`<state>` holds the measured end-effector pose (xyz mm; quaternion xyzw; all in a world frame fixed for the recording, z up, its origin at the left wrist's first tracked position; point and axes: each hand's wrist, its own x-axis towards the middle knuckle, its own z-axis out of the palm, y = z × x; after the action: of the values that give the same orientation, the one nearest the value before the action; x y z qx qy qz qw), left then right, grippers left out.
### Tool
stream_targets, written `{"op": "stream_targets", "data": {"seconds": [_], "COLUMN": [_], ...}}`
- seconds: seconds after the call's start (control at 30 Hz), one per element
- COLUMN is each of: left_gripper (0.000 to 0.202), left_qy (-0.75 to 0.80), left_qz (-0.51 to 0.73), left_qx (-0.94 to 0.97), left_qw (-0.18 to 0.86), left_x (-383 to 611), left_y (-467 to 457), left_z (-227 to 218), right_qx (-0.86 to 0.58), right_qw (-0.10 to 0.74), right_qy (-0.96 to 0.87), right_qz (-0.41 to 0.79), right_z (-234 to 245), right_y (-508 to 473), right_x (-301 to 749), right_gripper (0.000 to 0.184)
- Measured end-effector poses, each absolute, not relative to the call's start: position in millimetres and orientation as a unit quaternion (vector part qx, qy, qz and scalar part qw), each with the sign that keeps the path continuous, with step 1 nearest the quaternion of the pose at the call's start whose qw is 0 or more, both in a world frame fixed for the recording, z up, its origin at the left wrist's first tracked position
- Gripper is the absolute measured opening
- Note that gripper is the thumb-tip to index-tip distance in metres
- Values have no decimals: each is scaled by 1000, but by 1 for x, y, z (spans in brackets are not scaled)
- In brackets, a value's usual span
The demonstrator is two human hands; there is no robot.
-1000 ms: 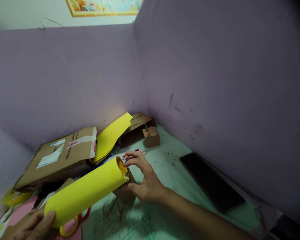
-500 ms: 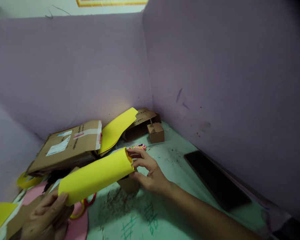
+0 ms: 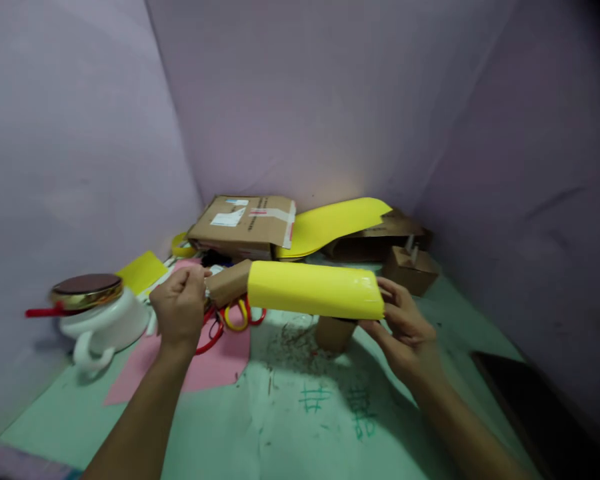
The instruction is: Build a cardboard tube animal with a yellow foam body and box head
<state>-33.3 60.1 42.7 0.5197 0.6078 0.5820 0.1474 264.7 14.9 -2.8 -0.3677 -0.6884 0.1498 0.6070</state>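
I hold a cardboard tube wrapped in yellow paper [image 3: 314,289] level above the green table [image 3: 290,427]. My left hand [image 3: 180,308] is closed round the bare brown end of the tube [image 3: 229,283]. My right hand [image 3: 404,328] grips the yellow right end with its fingers curled. A short brown cardboard tube [image 3: 333,333] stands on the table just under the yellow roll.
A white cup with a brown lid [image 3: 97,313] stands at the left. Pink paper [image 3: 215,353], red and yellow scissors [image 3: 235,317], a flat cardboard box [image 3: 247,223], a yellow sheet [image 3: 335,223] and a small box [image 3: 410,269] lie behind. A dark tablet [image 3: 535,407] is at the right. Purple walls enclose the table.
The view has swung left, bringing the cup into sight. The yellow roll went from slanted to level. My left hand moved from the yellow end to the bare brown end.
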Motion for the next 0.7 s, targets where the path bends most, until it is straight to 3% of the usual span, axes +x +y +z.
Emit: {"op": "stream_targets", "data": {"seconds": [0.1,0.17,0.3,0.4,0.53,0.7], "left_gripper": [17,22,43,46,48,45], "left_qy": [672,683,660,665,660,656], "left_qz": [489,402,250,200,231,368], "left_qx": [554,611,709,720,714,657], "left_qw": [40,0,-18,-1,10,56], "left_x": [-49,-46,-22,-13,-18,-24], "left_y": [70,78,98,111,100,54], "left_z": [41,39,33,32,38,43], "right_qx": [-394,-409,-426,-442,-468,-456], "right_qw": [601,600,610,615,599,606], "right_qy": [-681,-675,-657,-644,-644,-642], "right_qz": [141,130,120,107,91,108], "right_z": [-4,-4,-5,-8,-11,-10], "right_y": [13,13,11,10,10,10], "right_x": [265,263,261,262,264,262], "right_gripper": [28,27,23,23,14,14]}}
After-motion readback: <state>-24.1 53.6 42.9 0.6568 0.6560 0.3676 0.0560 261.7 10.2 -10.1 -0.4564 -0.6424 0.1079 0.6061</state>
